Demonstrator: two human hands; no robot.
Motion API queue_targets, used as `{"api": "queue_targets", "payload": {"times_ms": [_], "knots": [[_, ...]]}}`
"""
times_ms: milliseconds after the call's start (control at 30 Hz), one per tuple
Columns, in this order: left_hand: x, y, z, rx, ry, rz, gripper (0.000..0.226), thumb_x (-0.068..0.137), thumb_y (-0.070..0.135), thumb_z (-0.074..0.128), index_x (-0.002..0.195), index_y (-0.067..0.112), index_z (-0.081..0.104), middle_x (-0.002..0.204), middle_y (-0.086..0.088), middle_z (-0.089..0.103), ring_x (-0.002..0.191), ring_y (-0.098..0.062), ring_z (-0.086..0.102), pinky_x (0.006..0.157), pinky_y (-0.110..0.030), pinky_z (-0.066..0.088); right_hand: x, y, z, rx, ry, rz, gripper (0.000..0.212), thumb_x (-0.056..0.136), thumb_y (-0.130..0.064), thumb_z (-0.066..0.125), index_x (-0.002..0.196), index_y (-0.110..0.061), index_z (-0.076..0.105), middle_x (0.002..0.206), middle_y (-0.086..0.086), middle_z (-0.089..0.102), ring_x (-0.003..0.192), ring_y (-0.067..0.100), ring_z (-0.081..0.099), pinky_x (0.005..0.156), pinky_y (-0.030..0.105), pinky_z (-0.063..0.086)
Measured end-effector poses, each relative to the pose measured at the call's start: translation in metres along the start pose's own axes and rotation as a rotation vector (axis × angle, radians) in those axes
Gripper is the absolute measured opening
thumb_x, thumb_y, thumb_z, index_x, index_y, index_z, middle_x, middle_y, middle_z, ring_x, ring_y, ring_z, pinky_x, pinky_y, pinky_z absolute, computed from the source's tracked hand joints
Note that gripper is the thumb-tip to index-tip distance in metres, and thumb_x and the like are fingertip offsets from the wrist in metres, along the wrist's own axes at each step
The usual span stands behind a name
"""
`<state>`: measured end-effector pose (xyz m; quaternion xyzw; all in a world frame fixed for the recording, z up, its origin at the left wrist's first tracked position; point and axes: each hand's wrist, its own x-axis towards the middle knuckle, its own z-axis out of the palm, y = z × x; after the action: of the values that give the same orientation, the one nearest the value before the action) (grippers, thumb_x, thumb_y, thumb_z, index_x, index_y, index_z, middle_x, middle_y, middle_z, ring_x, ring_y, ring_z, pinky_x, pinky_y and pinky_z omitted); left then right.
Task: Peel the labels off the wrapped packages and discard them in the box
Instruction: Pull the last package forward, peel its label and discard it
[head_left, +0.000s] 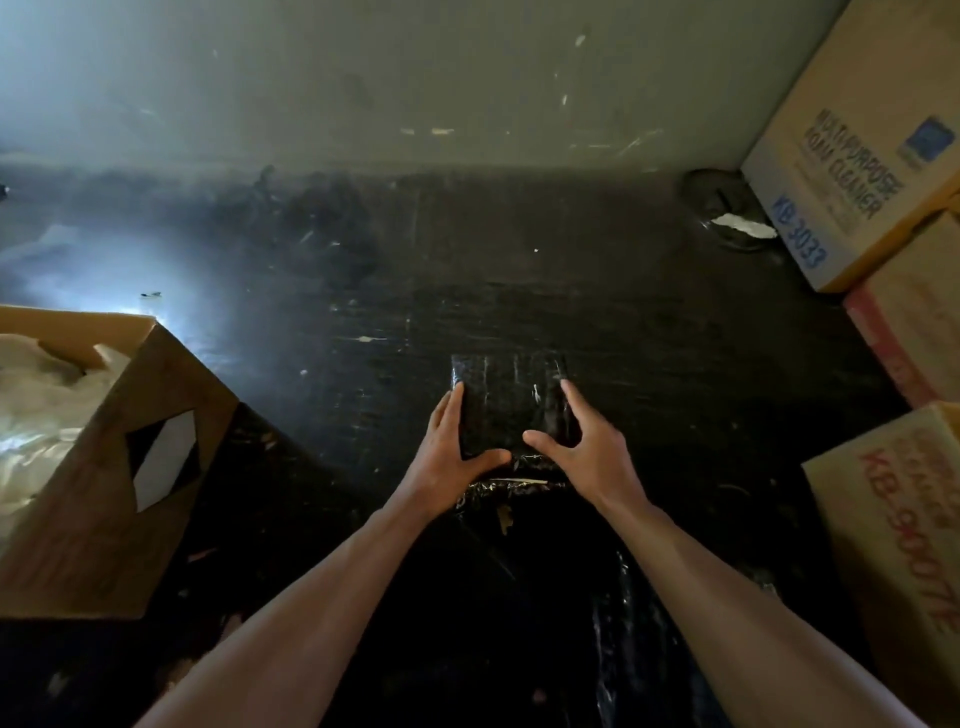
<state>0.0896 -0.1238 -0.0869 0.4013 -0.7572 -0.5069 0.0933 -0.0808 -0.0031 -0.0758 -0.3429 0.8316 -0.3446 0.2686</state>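
A small package wrapped in shiny black plastic (506, 402) lies on the dark floor at the centre. My left hand (457, 447) holds its left edge, thumb across the near end. My right hand (576, 447) holds the right edge, fingers spread along the side. Just below the package, more black wrapping with a pale strip (511, 486) shows between my wrists. An open cardboard box (145, 457) stands at the left, with crumpled pale plastic (36, 410) inside. No label is visible on the package's top face.
Stacked cartons stand at the right: one printed in blue (852, 171), a reddish one (914, 332) and another with red lettering (893, 525). A grey wall (415, 78) closes the far side. A dark object with a white scrap (737, 223) lies near the corner.
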Motion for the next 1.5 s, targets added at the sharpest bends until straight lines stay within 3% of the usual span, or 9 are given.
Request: {"api": "queue_targets", "payload": {"times_ms": [100, 200, 400, 667, 833, 967, 1167, 1367, 1500], "knots": [[0.003, -0.007, 0.004, -0.043, -0.001, 0.011, 0.121, 0.067, 0.063, 0.078, 0.158, 0.036, 0.003, 0.164, 0.006, 0.017, 0.147, -0.008, 0.021, 0.119, -0.038, 0.025, 0.002, 0.003, 0.004, 0.029, 0.009, 0.001, 0.100, 0.078, -0.062, 0.075, 0.159, -0.031, 0.025, 0.160, 0.001, 0.039, 0.147, 0.014, 0.034, 0.107, 0.021, 0.024], [0.007, -0.015, 0.007, -0.104, 0.001, -0.034, 0.124, 0.056, 0.077, 0.076, 0.153, 0.049, 0.003, 0.161, 0.010, 0.029, 0.144, -0.011, 0.034, 0.115, -0.045, 0.035, 0.004, 0.004, 0.010, 0.045, 0.023, 0.008, 0.103, 0.077, -0.062, 0.076, 0.159, -0.026, 0.025, 0.160, 0.003, 0.039, 0.147, 0.016, 0.034, 0.107, 0.023, 0.024], [0.006, -0.010, 0.012, -0.163, 0.072, -0.054, 0.118, 0.064, 0.040, 0.091, 0.155, 0.041, 0.015, 0.150, 0.009, 0.044, 0.135, -0.010, 0.045, 0.111, -0.042, 0.041, 0.007, 0.002, 0.016, 0.076, 0.054, 0.046, 0.105, 0.073, -0.058, 0.080, 0.157, -0.022, 0.029, 0.156, 0.005, 0.045, 0.144, 0.018, 0.041, 0.114, 0.033, 0.035], [-0.053, -0.017, 0.011, -0.212, 0.094, -0.020, 0.115, 0.069, 0.025, 0.090, 0.157, 0.034, 0.016, 0.151, 0.010, 0.041, 0.135, -0.004, 0.041, 0.111, -0.030, 0.037, -0.051, 0.001, 0.025, 0.045, 0.058, 0.011, 0.105, 0.074, -0.057, 0.079, 0.157, -0.020, 0.028, 0.155, 0.005, 0.046, 0.143, 0.018, 0.042, 0.116, 0.036, 0.037], [-0.114, -0.032, 0.017, -0.208, 0.085, -0.057, 0.121, 0.061, 0.037, 0.093, 0.155, 0.040, 0.018, 0.149, 0.010, 0.046, 0.134, -0.007, 0.045, 0.112, -0.039, 0.040, -0.115, 0.007, 0.039, 0.064, 0.058, 0.029, 0.111, 0.065, -0.072, 0.072, 0.156, -0.025, 0.029, 0.150, 0.002, 0.052, 0.138, 0.016, 0.049, 0.113, 0.043, 0.043], [-0.157, -0.047, 0.022, -0.192, 0.080, -0.083, 0.125, 0.052, 0.051, 0.091, 0.152, 0.045, 0.017, 0.151, 0.010, 0.044, 0.136, -0.009, 0.043, 0.113, -0.043, 0.039, -0.160, 0.013, 0.053, 0.113, 0.072, 0.056, 0.106, 0.070, -0.058, 0.080, 0.156, -0.022, 0.030, 0.154, 0.003, 0.048, 0.141, 0.018, 0.046, 0.116, 0.041, 0.040], [-0.208, -0.069, 0.044, -0.160, 0.089, -0.132, 0.117, 0.068, 0.032, 0.090, 0.157, 0.032, 0.014, 0.148, 0.006, 0.044, 0.124, -0.002, 0.042, 0.103, -0.024, 0.037, -0.206, 0.034, 0.076, 0.113, 0.094, 0.104, 0.094, 0.078, -0.042, 0.083, 0.155, -0.019, 0.035, 0.149, 0.005, 0.054, 0.137, 0.018, 0.050, 0.114, 0.037, 0.041], [-0.228, -0.088, 0.070, -0.165, 0.075, -0.178, 0.117, 0.071, 0.030, 0.089, 0.159, 0.032, 0.011, 0.156, 0.002, 0.036, 0.138, -0.013, 0.038, 0.105, -0.029, 0.035, -0.231, 0.056, 0.090, 0.170, 0.044, 0.167, 0.091, 0.083, -0.032, 0.080, 0.158, -0.020, 0.029, 0.155, 0.004, 0.046, 0.142, 0.019, 0.043, 0.116, 0.039, 0.038], [-0.229, -0.088, 0.073, -0.162, 0.068, -0.164, 0.116, 0.072, 0.027, 0.088, 0.158, 0.032, 0.012, 0.153, 0.004, 0.038, 0.125, -0.003, 0.039, 0.103, -0.028, 0.037, -0.232, 0.062, 0.092, 0.181, 0.036, 0.180, 0.093, 0.083, -0.035, 0.079, 0.158, -0.023, 0.026, 0.156, 0.004, 0.044, 0.142, 0.019, 0.042, 0.117, 0.042, 0.037]]}}
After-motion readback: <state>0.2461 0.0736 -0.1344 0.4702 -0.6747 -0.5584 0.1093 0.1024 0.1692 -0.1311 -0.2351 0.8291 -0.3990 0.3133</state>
